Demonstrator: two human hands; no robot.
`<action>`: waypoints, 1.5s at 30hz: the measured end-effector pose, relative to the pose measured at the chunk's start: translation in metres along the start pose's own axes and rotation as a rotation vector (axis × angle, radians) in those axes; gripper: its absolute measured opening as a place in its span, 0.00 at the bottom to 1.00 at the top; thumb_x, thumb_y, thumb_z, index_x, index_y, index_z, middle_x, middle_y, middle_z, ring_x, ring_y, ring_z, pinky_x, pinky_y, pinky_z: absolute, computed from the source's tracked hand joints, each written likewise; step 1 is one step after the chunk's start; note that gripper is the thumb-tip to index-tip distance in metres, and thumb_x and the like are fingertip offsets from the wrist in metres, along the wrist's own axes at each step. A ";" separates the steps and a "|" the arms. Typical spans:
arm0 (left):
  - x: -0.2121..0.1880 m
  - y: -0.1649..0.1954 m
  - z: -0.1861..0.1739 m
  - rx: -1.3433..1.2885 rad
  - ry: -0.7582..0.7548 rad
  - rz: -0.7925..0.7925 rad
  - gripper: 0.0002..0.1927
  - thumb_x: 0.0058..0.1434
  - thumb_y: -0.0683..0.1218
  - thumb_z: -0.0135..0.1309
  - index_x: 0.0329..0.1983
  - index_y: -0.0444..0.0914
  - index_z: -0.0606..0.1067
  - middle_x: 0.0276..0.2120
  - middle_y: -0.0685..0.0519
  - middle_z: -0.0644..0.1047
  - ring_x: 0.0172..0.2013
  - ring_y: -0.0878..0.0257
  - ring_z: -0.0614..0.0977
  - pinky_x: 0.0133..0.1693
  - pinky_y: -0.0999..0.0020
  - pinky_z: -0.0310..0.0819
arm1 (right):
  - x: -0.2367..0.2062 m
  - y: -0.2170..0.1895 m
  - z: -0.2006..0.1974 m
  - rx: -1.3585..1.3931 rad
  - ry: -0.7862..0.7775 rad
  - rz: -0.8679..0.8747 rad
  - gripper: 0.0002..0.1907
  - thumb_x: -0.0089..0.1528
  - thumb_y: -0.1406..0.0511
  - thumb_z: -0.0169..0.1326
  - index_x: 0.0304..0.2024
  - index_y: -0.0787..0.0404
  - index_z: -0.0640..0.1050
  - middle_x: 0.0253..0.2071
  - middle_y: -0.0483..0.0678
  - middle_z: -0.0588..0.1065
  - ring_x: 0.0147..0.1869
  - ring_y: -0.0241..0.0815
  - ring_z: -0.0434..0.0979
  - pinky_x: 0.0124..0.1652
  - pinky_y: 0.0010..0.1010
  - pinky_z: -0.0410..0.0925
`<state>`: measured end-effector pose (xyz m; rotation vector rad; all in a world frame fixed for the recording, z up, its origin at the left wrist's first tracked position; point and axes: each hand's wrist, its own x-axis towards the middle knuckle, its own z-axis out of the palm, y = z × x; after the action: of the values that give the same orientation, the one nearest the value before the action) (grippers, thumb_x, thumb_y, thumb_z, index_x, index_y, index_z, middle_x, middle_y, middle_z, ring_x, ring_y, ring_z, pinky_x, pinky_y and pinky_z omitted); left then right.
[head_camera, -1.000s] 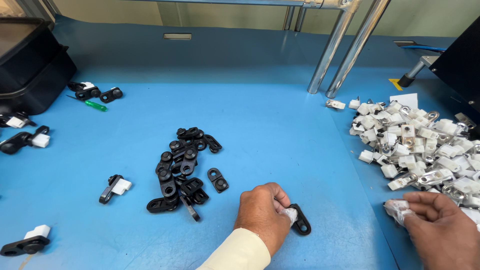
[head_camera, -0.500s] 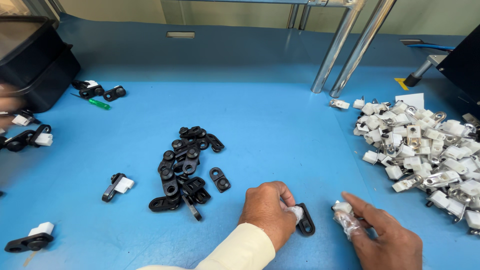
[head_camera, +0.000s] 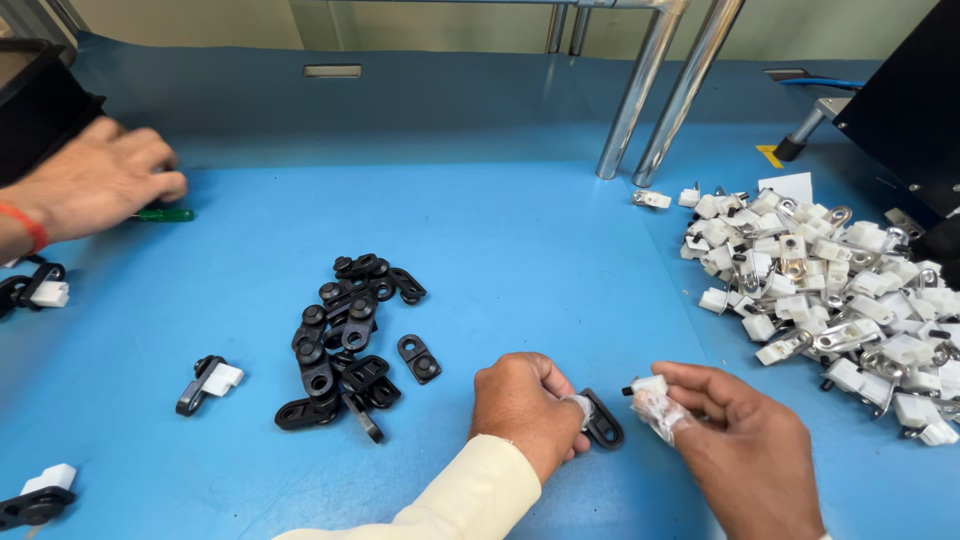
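Left hand: the left hand (head_camera: 525, 410) rests on the blue table (head_camera: 540, 260), fingers curled closed around a black clip (head_camera: 603, 420), which sticks out on its right side and lies flat on the table.
Right hand: the right hand (head_camera: 735, 440) is just beside the left one, fingers pinched on a small white piece (head_camera: 652, 398) with a metal end; the fingertips seem wrapped in pale tape.
The two parts: the white piece is held very near the black clip, almost touching it, but I cannot tell if they are already joined.
Black pile: a heap of loose black clips (head_camera: 345, 335) lies to the left of the left hand, near it.
White pile: a big heap of white pieces (head_camera: 830, 290) with metal tabs lies beyond the right hand, to its right side.
Finished units: one black clip with a white piece on it (head_camera: 208, 382) lies further left of the black pile; similar ones are at the far left edge (head_camera: 40, 492) and (head_camera: 35, 288).
Other person: another hand (head_camera: 95, 180) with a red band on the wrist is far away at the left, on a green tool (head_camera: 165, 214).
Progress: by my judgement only a few units are assembled, and both piles remain large, so most of the work is left.
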<state>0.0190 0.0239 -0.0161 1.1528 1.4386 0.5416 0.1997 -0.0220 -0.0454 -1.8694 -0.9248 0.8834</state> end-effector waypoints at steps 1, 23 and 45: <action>0.000 0.001 0.002 -0.003 0.006 0.006 0.06 0.58 0.38 0.59 0.26 0.33 0.75 0.24 0.47 0.83 0.22 0.63 0.86 0.26 0.67 0.82 | -0.003 0.001 0.000 0.068 0.024 0.063 0.21 0.56 0.78 0.55 0.52 0.63 0.83 0.43 0.52 0.85 0.46 0.38 0.84 0.45 0.26 0.74; -0.001 0.009 0.017 0.517 -0.037 0.159 0.08 0.62 0.42 0.54 0.39 0.32 0.79 0.37 0.39 0.82 0.38 0.47 0.86 0.42 0.56 0.82 | -0.015 0.011 0.022 -0.136 0.030 -0.077 0.20 0.57 0.73 0.62 0.51 0.54 0.83 0.41 0.48 0.83 0.44 0.35 0.87 0.45 0.28 0.78; 0.007 -0.006 0.016 0.086 -0.122 0.052 0.10 0.62 0.36 0.54 0.46 0.38 0.77 0.35 0.49 0.82 0.34 0.61 0.86 0.34 0.66 0.84 | -0.002 -0.015 0.017 -0.292 -0.076 -0.018 0.17 0.57 0.71 0.62 0.49 0.55 0.85 0.38 0.46 0.84 0.38 0.34 0.86 0.44 0.26 0.77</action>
<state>0.0326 0.0231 -0.0282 1.2733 1.3411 0.4416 0.1809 -0.0121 -0.0386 -2.0802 -1.1667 0.8484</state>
